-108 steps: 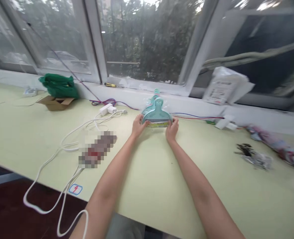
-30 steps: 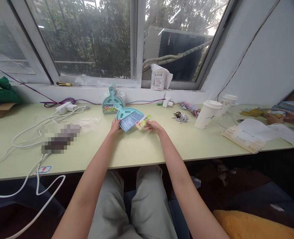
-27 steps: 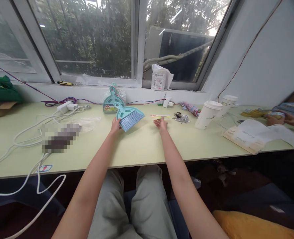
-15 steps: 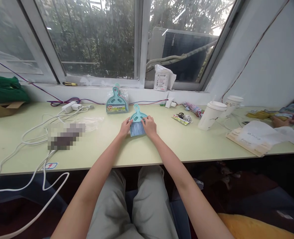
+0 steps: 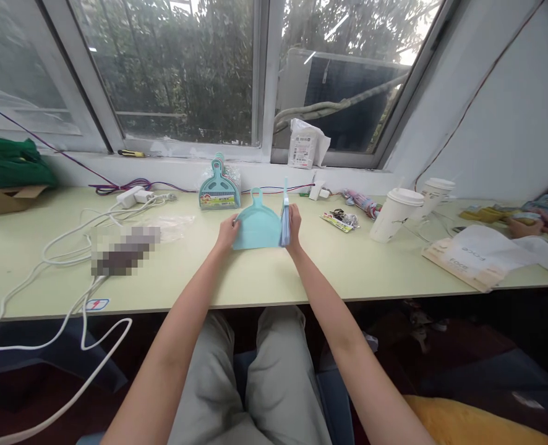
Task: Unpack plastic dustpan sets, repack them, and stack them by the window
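Observation:
A light-blue dustpan (image 5: 258, 227) is in front of me, its looped handle toward the window. My left hand (image 5: 228, 235) grips its left edge, fingers closed. Just beyond the pan's right edge my right hand (image 5: 294, 227) holds a small brush (image 5: 285, 224) on its side, with blue bristles low and handle up. Behind them, a packaged dustpan set (image 5: 219, 190) leans against the wall under the window.
On the table (image 5: 172, 284), white cables (image 5: 46, 259) and a blurred dark object (image 5: 125, 250) lie left. Right are keys on a card (image 5: 341, 220), paper cups (image 5: 394, 215) and a paper bag (image 5: 469, 256). Another person's hands (image 5: 529, 225) are at far right.
The brush has come off the dustpan and turned on edge, moving right with my right hand. The pan's inside now shows, and my left hand has shifted slightly left.

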Demonstrator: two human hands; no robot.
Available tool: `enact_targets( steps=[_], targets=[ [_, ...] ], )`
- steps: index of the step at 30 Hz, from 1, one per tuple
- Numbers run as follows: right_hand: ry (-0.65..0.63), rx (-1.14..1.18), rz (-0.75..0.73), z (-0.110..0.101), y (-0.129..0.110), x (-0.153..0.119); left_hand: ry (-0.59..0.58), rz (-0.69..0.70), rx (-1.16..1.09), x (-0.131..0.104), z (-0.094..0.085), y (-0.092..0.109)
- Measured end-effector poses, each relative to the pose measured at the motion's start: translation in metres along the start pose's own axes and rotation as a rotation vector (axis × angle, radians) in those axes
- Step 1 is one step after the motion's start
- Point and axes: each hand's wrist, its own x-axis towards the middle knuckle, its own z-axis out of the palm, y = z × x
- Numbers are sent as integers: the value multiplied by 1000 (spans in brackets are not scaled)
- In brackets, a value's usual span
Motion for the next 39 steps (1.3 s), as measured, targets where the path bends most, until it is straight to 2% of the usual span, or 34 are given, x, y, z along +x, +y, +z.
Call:
enact_targets(
  steps=[2, 4, 8, 10, 16, 20, 22, 24, 26, 27, 30, 32, 34, 37, 39],
  targets=[
    [1, -87, -37, -11, 5, 5, 84, -69, 86, 2, -9, -5],
    [-118, -251, -98, -20, 14, 7, 127, -165, 190, 3, -20, -10],
    [-423, -607, -102, -24, 34, 2, 5, -339, 436, -2, -36, -16],
    [-498, -731, -49, -20, 38, -2, -34, -353, 512, -5, -39, -16],
    [-521, -822, 105, -9, 28, -6, 24, -326, 608, -6, -33, -18],
    [-586, -795, 241, -9, 29, -6, -61, -303, 649, -7, -31, -22],
    [-550, -777, 293, -12, 31, -3, -99, -279, 665, -8, -30, -22],
    [-456, -713, 311, -15, 31, 0, -137, -255, 664, -10, -26, -18],
    [-384, -583, 284, -14, 27, 2, -183, -208, 647, -14, -17, -11],
    [-387, -514, 254, -13, 23, 1, -223, -160, 626, -16, -11, -6],
    [-524, -421, 141, -3, 12, -5, -401, 129, 481, -25, 7, 9],
    [-576, -443, 85, 5, 7, -10, -459, 333, 397, -29, 14, 15],
    [-572, -446, 54, 9, 6, -13, -387, 467, 432, -31, 14, 16],
    [-591, -384, 39, 10, 7, -15, -196, 588, 623, -28, 7, 12],
    [-611, -341, 30, 10, 7, -15, -149, 670, 721, -26, 4, 9]
  ],
)
